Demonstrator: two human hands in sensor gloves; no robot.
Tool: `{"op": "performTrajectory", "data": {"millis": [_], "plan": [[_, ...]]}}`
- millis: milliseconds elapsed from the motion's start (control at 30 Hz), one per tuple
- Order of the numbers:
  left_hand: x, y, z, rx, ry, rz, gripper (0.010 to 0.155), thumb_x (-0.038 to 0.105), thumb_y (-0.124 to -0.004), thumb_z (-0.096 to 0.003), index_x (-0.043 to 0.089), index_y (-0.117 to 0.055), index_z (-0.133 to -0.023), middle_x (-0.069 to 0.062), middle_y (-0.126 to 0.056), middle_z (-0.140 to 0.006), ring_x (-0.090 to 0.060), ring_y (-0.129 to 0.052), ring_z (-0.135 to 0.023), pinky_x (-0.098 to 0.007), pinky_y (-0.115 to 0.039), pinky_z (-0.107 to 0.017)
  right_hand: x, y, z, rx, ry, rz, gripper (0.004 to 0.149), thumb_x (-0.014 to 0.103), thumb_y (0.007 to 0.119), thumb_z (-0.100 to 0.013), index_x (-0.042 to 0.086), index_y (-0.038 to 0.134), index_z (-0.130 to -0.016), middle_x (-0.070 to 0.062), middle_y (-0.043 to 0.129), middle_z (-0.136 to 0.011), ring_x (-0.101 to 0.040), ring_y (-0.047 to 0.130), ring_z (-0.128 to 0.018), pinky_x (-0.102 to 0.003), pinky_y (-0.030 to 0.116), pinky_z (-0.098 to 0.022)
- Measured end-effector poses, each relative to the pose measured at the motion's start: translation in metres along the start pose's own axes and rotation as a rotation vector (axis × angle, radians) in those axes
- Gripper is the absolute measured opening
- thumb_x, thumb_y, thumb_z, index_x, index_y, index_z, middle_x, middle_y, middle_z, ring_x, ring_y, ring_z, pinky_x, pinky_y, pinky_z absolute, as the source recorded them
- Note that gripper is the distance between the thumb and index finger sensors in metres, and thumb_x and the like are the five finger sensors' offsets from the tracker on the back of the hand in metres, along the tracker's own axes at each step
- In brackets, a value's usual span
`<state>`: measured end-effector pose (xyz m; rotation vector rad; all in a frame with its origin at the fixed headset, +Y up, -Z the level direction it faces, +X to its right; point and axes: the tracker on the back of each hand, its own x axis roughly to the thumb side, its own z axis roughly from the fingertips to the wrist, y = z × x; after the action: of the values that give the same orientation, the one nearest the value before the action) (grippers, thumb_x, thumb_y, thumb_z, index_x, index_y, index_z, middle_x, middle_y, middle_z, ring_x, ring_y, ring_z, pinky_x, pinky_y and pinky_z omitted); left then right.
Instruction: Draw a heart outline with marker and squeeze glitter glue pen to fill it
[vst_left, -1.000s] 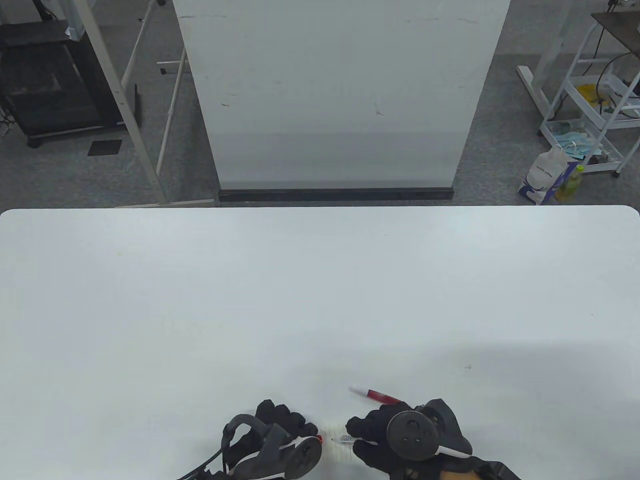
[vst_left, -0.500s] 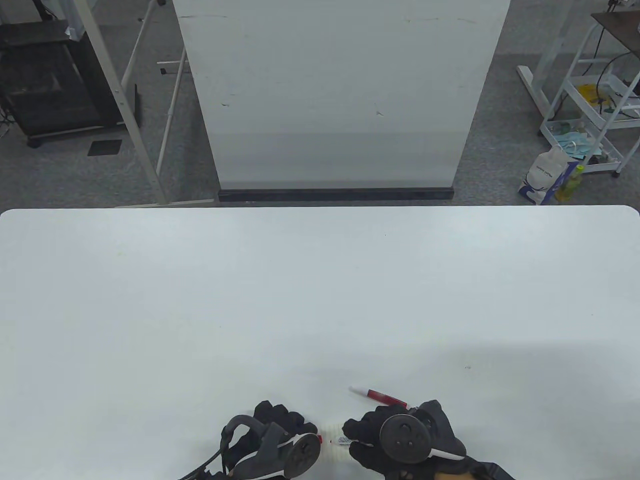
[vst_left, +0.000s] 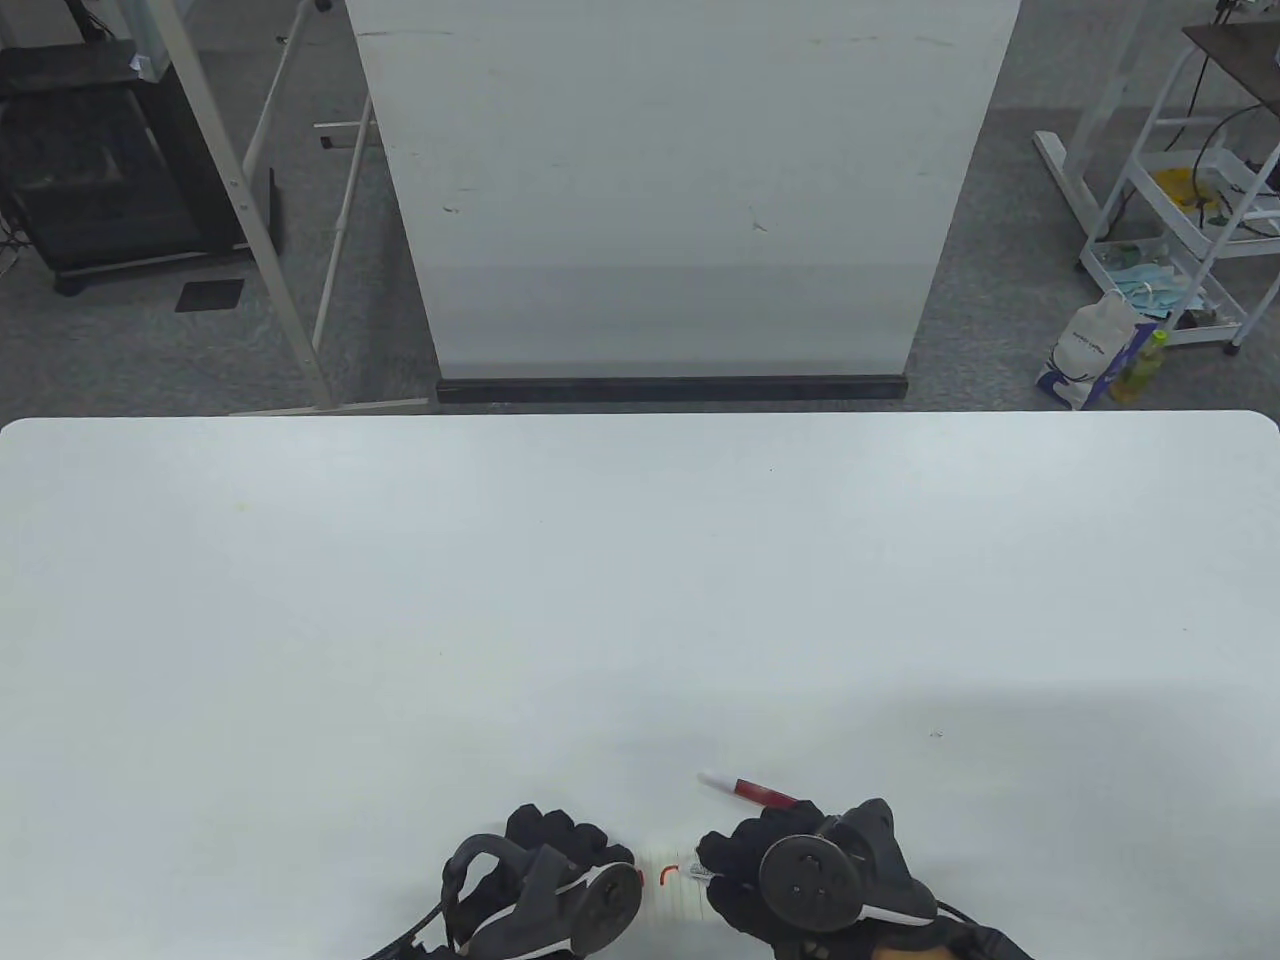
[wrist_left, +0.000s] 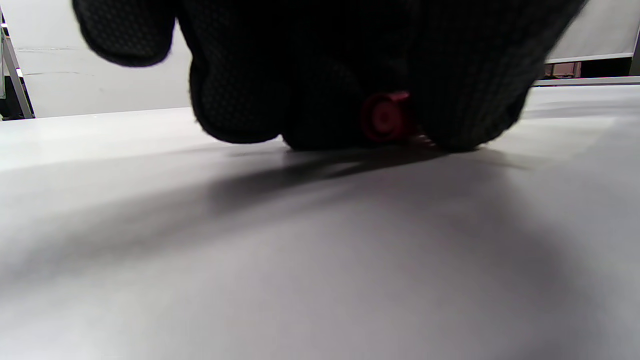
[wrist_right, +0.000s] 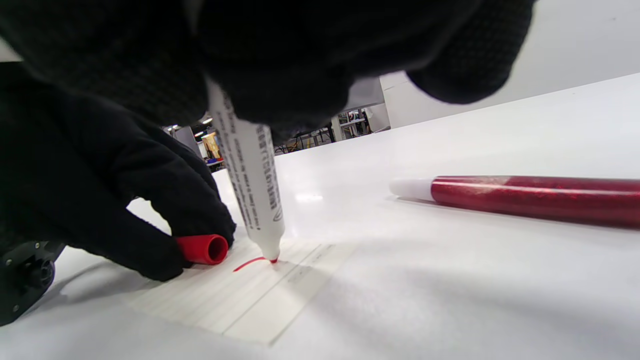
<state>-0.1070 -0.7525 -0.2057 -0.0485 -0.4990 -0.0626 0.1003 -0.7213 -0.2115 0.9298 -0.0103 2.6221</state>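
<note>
My right hand (vst_left: 722, 862) grips a white marker (wrist_right: 248, 170) with its red tip down on a small lined paper card (wrist_right: 240, 295). A short curved red stroke (vst_left: 667, 872) lies on the card at the tip (wrist_right: 272, 259). My left hand (vst_left: 590, 852) rests curled on the card's left edge and holds the marker's red cap (wrist_right: 202, 248), whose open end also shows in the left wrist view (wrist_left: 385, 116). The red glitter glue pen (vst_left: 755, 790) with a white tip lies on the table just beyond my right hand (wrist_right: 525, 197).
The white table (vst_left: 640, 600) stretches far ahead and to both sides. A white board panel (vst_left: 680, 200) stands beyond its far edge. A rack (vst_left: 1190, 200) and a bag (vst_left: 1090, 350) sit on the floor at the right.
The marker tip has traced a short red curve on the card where only a red dot showed before. My right hand shifted slightly. The left hand and the glitter pen stayed put.
</note>
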Motion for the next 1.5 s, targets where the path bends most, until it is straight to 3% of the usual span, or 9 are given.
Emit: {"op": "performTrajectory", "data": {"millis": [1500], "plan": [[-0.0051,-0.0013,-0.0024,-0.013,0.019,0.050,0.045,0.048,-0.091,-0.0409,0.027,-0.091,-0.081,-0.001,-0.098,-0.078,-0.031,-0.095,-0.068,-0.064,-0.066,-0.064,0.0093,0.0051,0.0033,0.051,-0.093,-0.075,0.044,0.046,0.090,-0.035,0.019,0.097,-0.069,-0.008,0.100,-0.033,-0.019,0.092,-0.017,-0.046,0.085,-0.045]]}}
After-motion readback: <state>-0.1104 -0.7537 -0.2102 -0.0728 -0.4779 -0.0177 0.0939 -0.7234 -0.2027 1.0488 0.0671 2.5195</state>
